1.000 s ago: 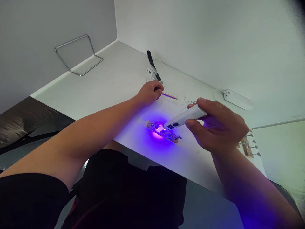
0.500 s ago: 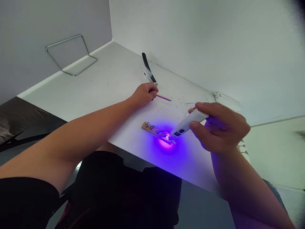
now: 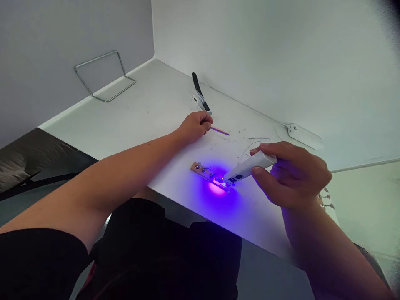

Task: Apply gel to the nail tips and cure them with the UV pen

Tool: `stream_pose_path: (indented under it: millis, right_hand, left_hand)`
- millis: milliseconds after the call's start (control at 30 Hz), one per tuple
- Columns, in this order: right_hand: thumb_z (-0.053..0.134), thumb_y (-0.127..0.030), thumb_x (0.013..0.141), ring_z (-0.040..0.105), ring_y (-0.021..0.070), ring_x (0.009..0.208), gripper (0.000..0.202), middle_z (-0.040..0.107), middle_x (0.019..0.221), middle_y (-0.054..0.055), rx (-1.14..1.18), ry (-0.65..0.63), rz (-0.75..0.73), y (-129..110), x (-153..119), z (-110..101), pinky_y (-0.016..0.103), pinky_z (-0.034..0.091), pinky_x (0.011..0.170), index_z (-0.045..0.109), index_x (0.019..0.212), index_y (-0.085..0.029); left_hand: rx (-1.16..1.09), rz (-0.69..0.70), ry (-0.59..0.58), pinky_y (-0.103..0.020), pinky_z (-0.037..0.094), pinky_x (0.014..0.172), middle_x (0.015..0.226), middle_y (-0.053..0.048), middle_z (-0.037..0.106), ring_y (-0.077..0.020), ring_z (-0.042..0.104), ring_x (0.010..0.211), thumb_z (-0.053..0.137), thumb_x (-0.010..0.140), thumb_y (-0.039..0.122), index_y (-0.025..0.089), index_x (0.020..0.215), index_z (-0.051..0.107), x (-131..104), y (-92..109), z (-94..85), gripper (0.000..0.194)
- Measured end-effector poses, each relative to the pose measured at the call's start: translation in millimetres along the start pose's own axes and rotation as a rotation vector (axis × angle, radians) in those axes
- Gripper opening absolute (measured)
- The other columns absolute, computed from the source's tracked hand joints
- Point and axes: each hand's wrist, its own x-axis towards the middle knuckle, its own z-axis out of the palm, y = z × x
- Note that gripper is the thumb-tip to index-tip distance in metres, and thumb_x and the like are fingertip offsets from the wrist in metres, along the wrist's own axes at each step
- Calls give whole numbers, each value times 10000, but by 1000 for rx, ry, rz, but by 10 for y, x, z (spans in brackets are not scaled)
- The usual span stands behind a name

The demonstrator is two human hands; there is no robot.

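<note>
My right hand [image 3: 293, 173] grips a white handheld UV lamp [image 3: 250, 167], thumb below and fingers on top. Its lit tip points down at a narrow wooden strip [image 3: 200, 169] lying on the table. Small round shiny pieces and little tabs sit in a row along the strip, and violet light floods its right end, blurring detail there. My left hand [image 3: 198, 125] is closed around a thin stick [image 3: 220, 131] and rests on the table behind the strip. The stick's end pokes out to the right; its kind is unclear.
Behind my left hand lie a black nail file-like strip [image 3: 199, 88] and a small white device [image 3: 197, 99]. A metal wire frame [image 3: 106, 101] stands at the back left. A white power strip [image 3: 301, 135] lies by the wall; small metal pieces [image 3: 326, 200] sit beyond my right wrist.
The view has shifted slightly, moving the scene right. The lamp's tip and glow have slid a little leftward along the wooden strip. My left hand keeps its hold on the stick.
</note>
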Motion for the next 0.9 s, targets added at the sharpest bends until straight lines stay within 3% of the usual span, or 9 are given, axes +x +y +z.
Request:
stream_pose_path:
  millis: [300,700,900]
  right_hand:
    - [727,-168,539,592,152,564,440,660,738,-10,-19,4,43,-41,-60,92,280,468,437,624,955,-268]
    - [756,-172,519,635,170,652,448,672,792,-9,0,-24,126,-38,-138,161,294,518,510,603,928,-273]
    - [746,-193,539,605,150,578,433,675,763,-16,-29,40,73,-63,-91,147,277,484,446,623,943,-288]
  left_hand:
    - [21,18,-9,-212,374,523,594,5,541,-67,476,514,477,735,114,144,790,541,-11,21,-3,90]
    - [14,-18,-28,-194,351,486,596,1,530,-62,465,505,478,750,111,141,817,538,12,8,-15,94]
    - [34,4,-8,-199,358,495,606,-2,542,-67,482,518,471,749,113,142,816,547,1,12,-11,106]
